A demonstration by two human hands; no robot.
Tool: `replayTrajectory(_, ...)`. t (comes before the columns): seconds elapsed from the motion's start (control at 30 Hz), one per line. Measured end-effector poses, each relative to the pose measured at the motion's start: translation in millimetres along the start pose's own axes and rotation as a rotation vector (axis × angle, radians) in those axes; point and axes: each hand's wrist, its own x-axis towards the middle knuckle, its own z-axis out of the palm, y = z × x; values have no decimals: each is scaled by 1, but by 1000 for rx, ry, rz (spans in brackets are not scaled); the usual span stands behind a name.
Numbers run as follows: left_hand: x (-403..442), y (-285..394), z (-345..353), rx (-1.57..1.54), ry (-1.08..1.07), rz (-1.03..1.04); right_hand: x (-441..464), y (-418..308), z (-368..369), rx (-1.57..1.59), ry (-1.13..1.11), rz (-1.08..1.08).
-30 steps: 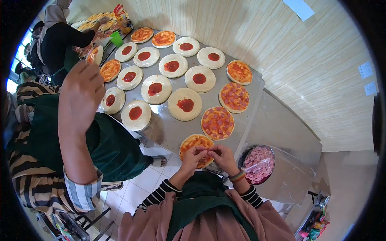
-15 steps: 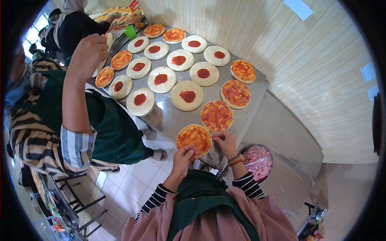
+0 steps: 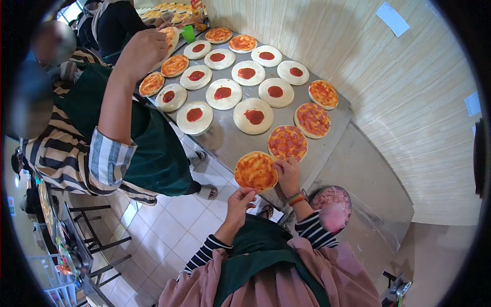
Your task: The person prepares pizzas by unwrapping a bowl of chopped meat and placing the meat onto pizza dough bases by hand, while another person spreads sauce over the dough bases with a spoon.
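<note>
A sauce-covered round pizza lies at the front edge of the metal table, close to my body. My left hand is closed, with its thumb and fingertips pinching the pizza's lower rim. At the right rim my right hand is also closed, its fingertips pressed on the edge; its other fingers are partly curled out of sight. Just beyond that hand is a pizza topped with pink ham cubes. A second ham-topped pizza lies further back. To the right of my right wrist stands a bowl of ham cubes, partly covered by a blur.
Several dough rounds with a central sauce spot cover the metal table. At the left a co-worker's raised hand holds a sauced pizza base. A green cup stands at the back. The wall borders the right side.
My left hand has drawn back slightly to the pizza's lower rim. My right hand has moved left onto its right rim. The view has shifted, and the co-worker's hand has turned its pizza base.
</note>
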Motion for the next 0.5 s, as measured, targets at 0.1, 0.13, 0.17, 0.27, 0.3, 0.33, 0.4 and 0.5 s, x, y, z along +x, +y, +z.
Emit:
replayTrajectory(0.1, 8, 4, 1, 42, -36, -31, -25, -19, -6, 290, -137, 162)
replayTrajectory(0.13, 12, 4, 1, 78, -56, -47, -34, -24, -7, 468, -272, 267)
replayTrajectory(0.17, 16, 3, 0, 79, -67, -48, -41, -28, -8, 462, -261, 267)
replayTrajectory(0.27, 24, 7, -3, 180, -143, -93, -53, -39, -5, 620, -277, 427)
replayTrajectory(0.3, 26, 9, -4, 193, -176, -107, -54, -40, -3, 717, -241, 490)
replayTrajectory(0.33, 27, 11, -3, 207, -213, -121, -55, -41, -2, 814, -201, 549)
replayTrajectory(0.4, 29, 13, -4, 216, -233, -133, -57, -26, 6, 782, -87, 584)
replayTrajectory(0.5, 34, 13, -12, 141, -261, -175, -53, -8, 10, 607, 70, 620)
